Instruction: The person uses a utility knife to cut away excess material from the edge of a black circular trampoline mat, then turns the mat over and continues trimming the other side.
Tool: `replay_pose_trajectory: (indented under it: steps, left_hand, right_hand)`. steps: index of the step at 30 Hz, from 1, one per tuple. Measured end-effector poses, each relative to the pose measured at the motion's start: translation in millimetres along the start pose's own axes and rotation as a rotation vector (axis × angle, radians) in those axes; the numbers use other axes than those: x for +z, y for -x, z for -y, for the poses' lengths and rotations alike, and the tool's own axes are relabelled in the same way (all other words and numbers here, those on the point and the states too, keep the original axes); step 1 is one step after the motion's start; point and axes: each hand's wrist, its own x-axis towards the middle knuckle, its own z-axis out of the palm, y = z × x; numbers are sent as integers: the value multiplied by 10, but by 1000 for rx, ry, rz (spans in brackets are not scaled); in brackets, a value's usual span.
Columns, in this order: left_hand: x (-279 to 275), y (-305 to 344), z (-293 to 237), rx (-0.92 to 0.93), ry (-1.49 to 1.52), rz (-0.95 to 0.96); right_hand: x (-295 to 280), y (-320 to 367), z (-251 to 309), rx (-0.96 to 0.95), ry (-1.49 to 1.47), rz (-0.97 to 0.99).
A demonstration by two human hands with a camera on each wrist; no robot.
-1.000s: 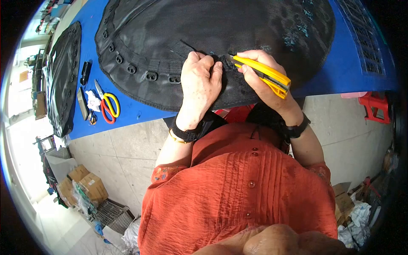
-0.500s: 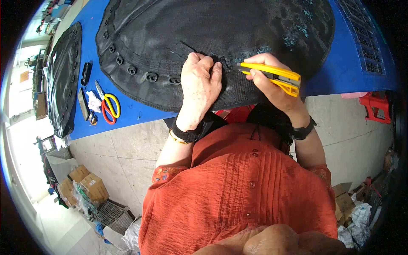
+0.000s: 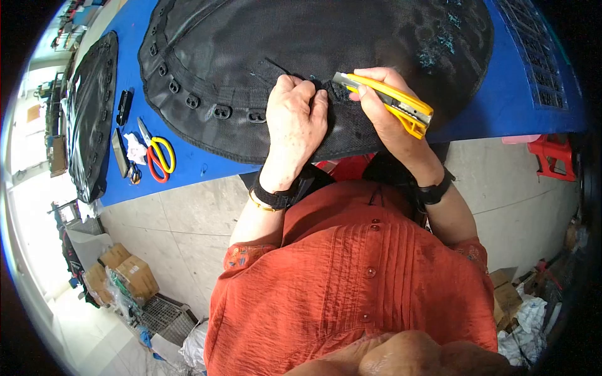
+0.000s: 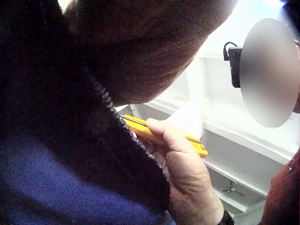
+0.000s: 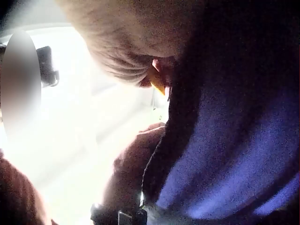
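Observation:
A large black mesh piece [image 3: 251,44] with a row of black plastic buckles [image 3: 221,111] along its edge lies on the blue table. The left hand [image 3: 296,119], fingers curled, grips the fabric near its front edge. Just right of it, the right hand [image 3: 398,119] holds a yellow utility knife [image 3: 392,97], its blade pointing left at a dark, frayed strip by the left fingers. In the left wrist view the right hand [image 4: 185,173] and knife [image 4: 140,131] show beyond the fabric edge. The right wrist view shows only a bit of the yellow knife [image 5: 157,82].
Scissors with red and yellow handles [image 3: 162,160], a black tool [image 3: 124,108] and a crumpled white scrap [image 3: 136,149] lie at the left. Another black piece [image 3: 94,113] lies at the table's left end. A mesh tray [image 3: 533,56] is at the right; a red stool [image 3: 553,156] stands beyond.
The right hand first drew the knife to the right, away from the left hand, then brought it back left. The left hand stays in place; the fabric has shifted slightly left.

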Motion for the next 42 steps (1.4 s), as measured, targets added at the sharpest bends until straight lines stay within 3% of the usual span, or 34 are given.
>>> replay_pose_trajectory:
  steps: [7,25,42]
  left_hand:
    - [21,-2,7,35,14,-33]
    - [30,6,21,28,7,-33]
    - [11,4,14,18,1,-16]
  right_hand:
    - [28,1,-107,-113,169,-26]
    - [38,27,-103,-32,125,-39]
    - [-67,48,-61,-70,227,45]
